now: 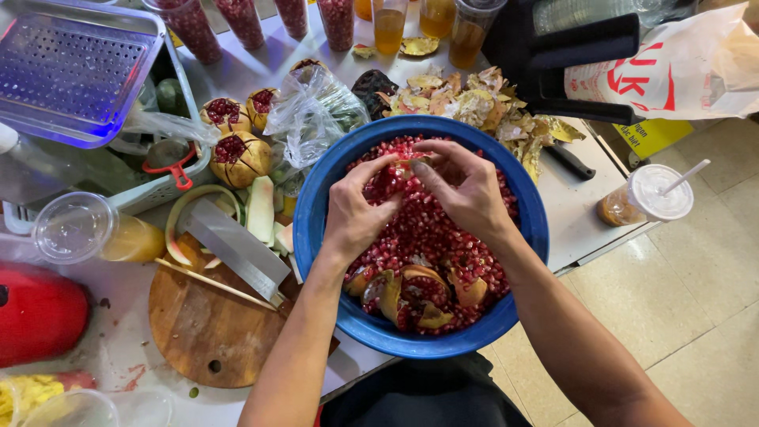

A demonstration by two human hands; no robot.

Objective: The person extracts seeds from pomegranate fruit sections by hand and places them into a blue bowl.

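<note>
Head view looks straight down on a blue basin heaped with loose red pomegranate seeds, standing at the near edge of a steel desk. Both hands meet over the far half of the basin. The left hand and the right hand are clenched together on a piece of pomegranate, fingertips pressing into it from either side; only a little of the piece shows between them. At the near side of the basin lie several broken pomegranate shells, still partly filled with seeds.

Left of the basin sits a round wooden cutting board with a broad cleaver resting across it, and slices of pale rind just beside the blade. Beyond the board are three cut-topped pomegranates and a crumpled clear plastic bag. A heap of yellowish peel lies behind the basin. Cups of seeds and cups of orange juice stand in a row along the far edge. A lidded cup with a straw stands at the right, well apart from the basin.
</note>
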